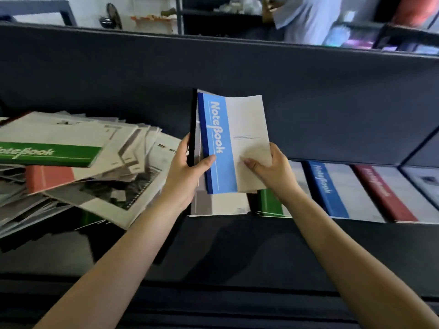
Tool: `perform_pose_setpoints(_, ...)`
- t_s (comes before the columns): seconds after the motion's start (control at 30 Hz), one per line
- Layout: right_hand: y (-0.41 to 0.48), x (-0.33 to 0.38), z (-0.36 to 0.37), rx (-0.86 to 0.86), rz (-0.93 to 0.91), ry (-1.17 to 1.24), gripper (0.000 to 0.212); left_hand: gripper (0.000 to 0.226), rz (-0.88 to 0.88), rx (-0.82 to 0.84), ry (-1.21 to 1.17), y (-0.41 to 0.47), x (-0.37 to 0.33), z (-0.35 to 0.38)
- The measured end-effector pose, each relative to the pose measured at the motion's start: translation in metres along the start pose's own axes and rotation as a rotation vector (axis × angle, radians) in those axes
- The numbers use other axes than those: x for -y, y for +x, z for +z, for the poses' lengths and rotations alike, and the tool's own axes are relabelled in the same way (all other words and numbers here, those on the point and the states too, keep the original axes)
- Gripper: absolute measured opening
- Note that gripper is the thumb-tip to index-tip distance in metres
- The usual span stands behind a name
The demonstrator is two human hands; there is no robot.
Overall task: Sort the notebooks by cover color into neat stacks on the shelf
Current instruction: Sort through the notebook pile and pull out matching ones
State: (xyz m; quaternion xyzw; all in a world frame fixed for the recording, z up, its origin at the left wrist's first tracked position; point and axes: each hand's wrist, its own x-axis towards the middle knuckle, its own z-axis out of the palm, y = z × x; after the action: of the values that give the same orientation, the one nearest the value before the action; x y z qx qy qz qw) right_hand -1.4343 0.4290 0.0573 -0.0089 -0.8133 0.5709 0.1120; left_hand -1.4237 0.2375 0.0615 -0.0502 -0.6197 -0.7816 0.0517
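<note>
Left grip [187,173] and right grip [273,169] both pinch the blue notebook [219,138]; it should land squarely on the blue stack [332,188], spines aligned.

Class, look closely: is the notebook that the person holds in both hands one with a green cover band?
No: the held notebook carries a blue band, and is gripped by the left hand and the right hand.

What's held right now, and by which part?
A blue notebook, a black-spined notebook behind it: left hand grips their spine side, right hand pinches the lower right edge.
</note>
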Motion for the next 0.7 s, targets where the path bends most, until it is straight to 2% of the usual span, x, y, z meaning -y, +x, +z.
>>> perform_pose_setpoints(0.2,-0.003,-0.041,-0.077,-0.105,0.049,-0.099,0.038,0.074,-0.133,0.072,-0.026,0.002,0.035,0.066)
perform_pose_setpoints(0.37,-0.011,-0.077,-0.13,-0.142,0.126,-0.102,0.039,0.058,-0.158,0.119,-0.012,-0.002,0.058,0.115)
perform_pose_setpoints(0.47,-0.014,-0.097,-0.16,-0.15,0.162,-0.099,0.04,0.065,-0.187,0.127,0.011,-0.004,0.071,0.136)
perform_pose_setpoints(0.53,-0.015,-0.11,-0.179,-0.155,0.175,-0.113,0.05,0.062,-0.195,0.104,0.026,-0.008,0.078,0.148)
perform_pose_setpoints(0.7,-0.006,-0.141,-0.227,-0.219,0.205,-0.255,0.055,0.062,-0.215,0.041,0.095,-0.014,0.093,0.155)
